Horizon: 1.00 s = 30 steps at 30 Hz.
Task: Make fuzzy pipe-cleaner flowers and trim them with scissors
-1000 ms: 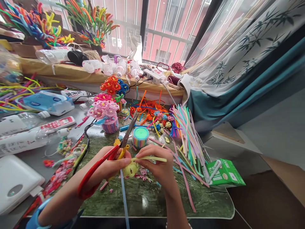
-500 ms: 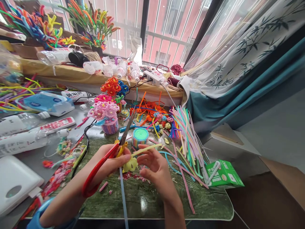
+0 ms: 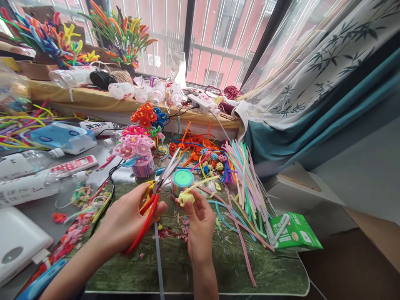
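Note:
My left hand is closed round red-handled scissors, their blades pointing up and away and slightly apart. Something yellow shows by the fingers of that hand; I cannot make out what it is. My right hand pinches a pale yellow pipe-cleaner flower, whose straight stem sticks out to the right. Just beyond the flower stands a round striped pot with a turquoise top. Below the left hand, a narrow grey-blue strip runs to the near table edge.
Loose pastel pipe cleaners lie in a bundle at right, by a green box. A pot of pink pipe-cleaner flowers stands at left. Plastic bottles, a black cable and a white device lie farther left.
The yellow flower was at my left thumb and fingers; now my right hand holds it, a little farther right. My left hand has turned and the scissor blades have come slightly apart.

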### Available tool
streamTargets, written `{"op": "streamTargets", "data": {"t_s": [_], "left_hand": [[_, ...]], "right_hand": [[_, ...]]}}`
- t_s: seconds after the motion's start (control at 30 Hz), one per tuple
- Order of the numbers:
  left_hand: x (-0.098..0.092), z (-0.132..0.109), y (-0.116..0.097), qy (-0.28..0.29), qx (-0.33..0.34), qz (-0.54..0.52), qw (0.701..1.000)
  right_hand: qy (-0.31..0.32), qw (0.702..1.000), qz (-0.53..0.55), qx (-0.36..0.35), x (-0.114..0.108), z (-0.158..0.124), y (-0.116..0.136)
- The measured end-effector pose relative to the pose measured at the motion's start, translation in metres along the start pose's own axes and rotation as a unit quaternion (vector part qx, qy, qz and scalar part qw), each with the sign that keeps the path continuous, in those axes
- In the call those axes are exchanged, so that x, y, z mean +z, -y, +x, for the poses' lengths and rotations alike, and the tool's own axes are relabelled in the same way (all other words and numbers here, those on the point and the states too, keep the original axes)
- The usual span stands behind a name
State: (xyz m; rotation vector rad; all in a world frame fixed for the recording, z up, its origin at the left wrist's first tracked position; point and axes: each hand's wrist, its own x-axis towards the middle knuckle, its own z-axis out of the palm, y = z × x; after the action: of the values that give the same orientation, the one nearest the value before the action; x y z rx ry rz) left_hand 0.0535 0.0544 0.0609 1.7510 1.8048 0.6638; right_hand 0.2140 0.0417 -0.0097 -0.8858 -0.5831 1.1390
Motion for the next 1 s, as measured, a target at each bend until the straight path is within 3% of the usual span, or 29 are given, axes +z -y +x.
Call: {"op": "streamTargets", "data": {"t_s": [0.23, 0.43, 1.0], "left_hand": [[0.006, -0.009, -0.012, 0.065, -0.016, 0.135, 0.989], [0.003, -0.018, -0.008, 0.112, -0.011, 0.183, 0.977], [-0.001, -0.019, -0.002, 0.151, 0.025, 0.161, 0.975]], "right_hand": [[-0.006, 0.997, -0.044, -0.057, 0.0, 0.003, 0.002], [-0.013, 0.994, -0.071, -0.088, -0.002, -0.003, 0.004], [0.003, 0.993, -0.077, -0.084, -0.002, -0.008, 0.006]]}}
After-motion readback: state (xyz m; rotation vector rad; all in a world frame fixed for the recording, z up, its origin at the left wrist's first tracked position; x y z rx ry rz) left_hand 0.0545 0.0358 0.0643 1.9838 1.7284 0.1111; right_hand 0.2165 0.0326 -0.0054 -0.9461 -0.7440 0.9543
